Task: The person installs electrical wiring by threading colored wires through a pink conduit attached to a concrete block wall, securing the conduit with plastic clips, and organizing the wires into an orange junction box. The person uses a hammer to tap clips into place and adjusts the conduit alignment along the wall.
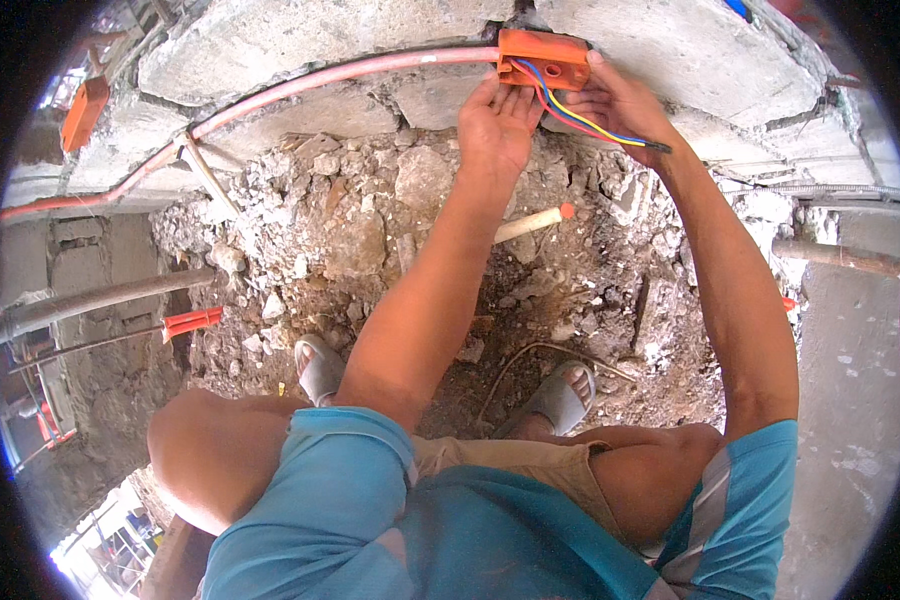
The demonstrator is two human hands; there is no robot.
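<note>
An orange electrical box [544,50] sits against the concrete block wall at the top of the view. Blue, yellow and red wires [578,118] come out of its front and trail down to the right, ending in a dark tip. My left hand [500,122] is turned palm up, its thumb and fingers at the box's lower left corner. At the box's right end is my right hand [625,100], with the thumb on the edge and the fingers curled below, behind the wires. An orange conduit [370,68] runs along the wall into the box's left side.
Broken rubble [340,230] covers the ground below the wall. A pale pipe with an orange end [533,224] sticks out of it. Another orange box [84,115] hangs at the far left. A wooden pole [100,305] juts in at left, and a second pole [840,257] at right.
</note>
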